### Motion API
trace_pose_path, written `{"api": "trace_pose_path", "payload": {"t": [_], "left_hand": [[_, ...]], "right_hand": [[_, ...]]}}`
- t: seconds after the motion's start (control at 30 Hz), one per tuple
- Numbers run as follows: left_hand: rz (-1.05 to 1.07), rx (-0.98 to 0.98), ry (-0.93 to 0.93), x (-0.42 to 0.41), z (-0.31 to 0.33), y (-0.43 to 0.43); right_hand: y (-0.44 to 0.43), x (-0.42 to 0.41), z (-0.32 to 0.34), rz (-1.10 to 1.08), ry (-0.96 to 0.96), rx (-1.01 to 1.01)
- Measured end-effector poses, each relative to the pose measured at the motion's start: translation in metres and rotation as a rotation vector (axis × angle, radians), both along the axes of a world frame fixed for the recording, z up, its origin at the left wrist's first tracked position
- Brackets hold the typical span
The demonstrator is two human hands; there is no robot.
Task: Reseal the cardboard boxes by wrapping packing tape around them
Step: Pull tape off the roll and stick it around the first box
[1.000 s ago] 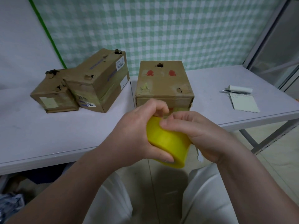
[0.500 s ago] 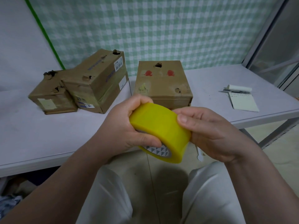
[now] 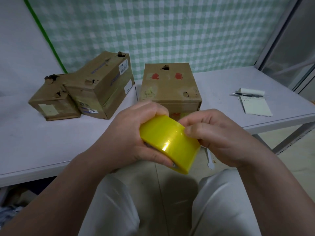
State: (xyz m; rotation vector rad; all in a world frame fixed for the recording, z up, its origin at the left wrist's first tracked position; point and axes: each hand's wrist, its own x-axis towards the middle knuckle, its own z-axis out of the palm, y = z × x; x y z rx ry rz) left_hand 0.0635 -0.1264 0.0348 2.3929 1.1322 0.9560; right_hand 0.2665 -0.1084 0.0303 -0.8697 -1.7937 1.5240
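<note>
A yellow roll of packing tape [image 3: 167, 142] is held over my lap, just in front of the table edge. My left hand [image 3: 133, 135] grips the roll from the left, thumb under it. My right hand [image 3: 216, 135] has its fingertips curled onto the roll's upper right edge, picking at the tape surface. Behind the hands stands a worn cardboard box with red marks [image 3: 170, 86] on the white table [image 3: 51, 145]. Two more battered boxes lie at the left: a larger one [image 3: 104, 86] leaning on a smaller one [image 3: 51, 104].
A notepad [image 3: 255, 106] with a pen [image 3: 247, 95] and a small white roll lies at the table's right. A green checked curtain hangs behind. A metal frame stands at the far right. My knees in white trousers are below the hands.
The roll has turned in my hands, its printed core side now mostly hidden. My right fingertips moved onto the roll's top edge. The view shifted slightly.
</note>
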Motion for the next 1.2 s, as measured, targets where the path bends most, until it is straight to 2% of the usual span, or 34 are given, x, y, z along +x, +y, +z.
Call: {"api": "trace_pose_path", "payload": {"t": [0.27,0.77,0.87,1.03,1.2], "left_hand": [[-0.046,0.094,0.18,0.005,0.006,-0.001],[-0.097,0.047,0.212,0.008,0.0,-0.003],[-0.095,0.041,0.19,0.006,0.001,-0.004],[-0.076,0.074,0.203,0.005,0.008,-0.003],[-0.104,0.068,0.241,0.005,0.008,-0.001]], "right_hand": [[-0.006,-0.006,0.002,-0.042,-0.048,0.099],[-0.013,-0.004,0.011,-0.06,-0.384,0.386],[-0.012,-0.004,0.007,-0.078,-0.331,0.369],[-0.008,-0.004,0.007,-0.07,-0.164,0.205],[-0.006,-0.007,0.007,-0.035,-0.197,0.211]]}}
